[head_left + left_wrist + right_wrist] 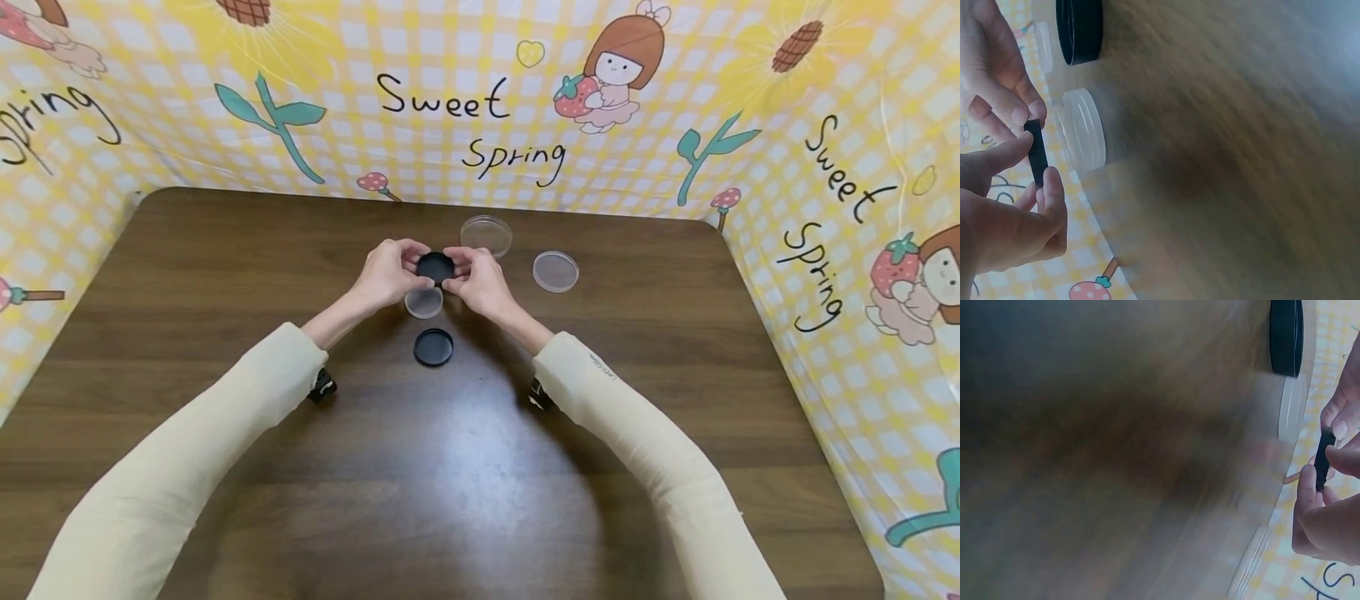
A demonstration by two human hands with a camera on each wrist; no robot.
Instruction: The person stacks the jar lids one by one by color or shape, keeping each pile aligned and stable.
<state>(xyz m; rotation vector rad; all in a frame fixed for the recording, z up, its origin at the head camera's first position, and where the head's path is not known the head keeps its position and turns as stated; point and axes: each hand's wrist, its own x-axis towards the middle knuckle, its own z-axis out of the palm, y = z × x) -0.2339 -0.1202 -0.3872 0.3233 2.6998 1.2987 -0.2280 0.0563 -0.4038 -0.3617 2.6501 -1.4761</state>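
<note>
Between both hands, a shallow black round lid (436,268) is held above the table, its raised rim facing up. My left hand (385,273) pinches its left edge with thumb and fingers. From the other side, my right hand (483,286) grips the right edge the same way. In the left wrist view the held lid (1036,153) appears edge-on, thin and dark. Just below the hands lies a small clear round dish (424,303), partly covered by the left fingers. Closer to me, a second black round lid (433,347) rests on the wood.
A larger clear round dish (486,235) lies behind the right hand, and another clear dish (556,272) sits to its right. The brown wooden table (645,367) ends at a yellow checked cloth (450,50) hanging behind and at both sides.
</note>
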